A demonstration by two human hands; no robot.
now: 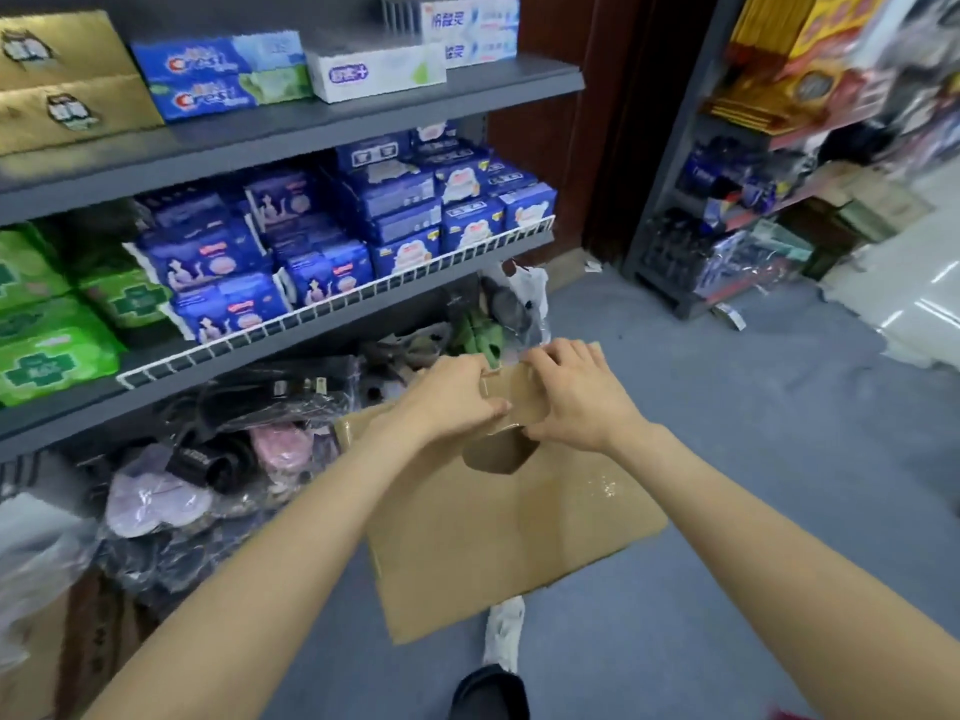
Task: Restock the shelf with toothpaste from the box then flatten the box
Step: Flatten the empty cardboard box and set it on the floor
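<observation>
The left hand (457, 394) is gripping the top edge of the cardboard box (498, 532), its fingers curling over the far side while the thumb is lying along the near face, tip pointing toward the other hand. The right hand (571, 392) is gripping the same top flap just beside it, fingers hooking over the edge and thumb pressing the near face. Directly below the thumbs, an oval handle cutout (501, 454) is showing in the panel. The box is hanging below the fingers as a nearly flat sheet, tilting, with a strip of clear tape glinting on its right part.

The fingertips of both hands are hiding behind the flap, so how far they wrap cannot be told. The box's lower corner is covering part of a white shoe (504, 636); a black shoe (488, 693) is being cut off by the bottom frame.

Up and left of the fingers, toothpaste cartons (218, 75) are sitting on the top shelf (311, 122). Between them and the hands, blue packs (395, 215) are filling the wire-fronted middle shelf. Bagged slippers (218, 459) are crowding the lowest level, just left of the box. To the right of the fingers, blue floor (753, 433) is lying open as far as a blurred second rack (727, 226).
</observation>
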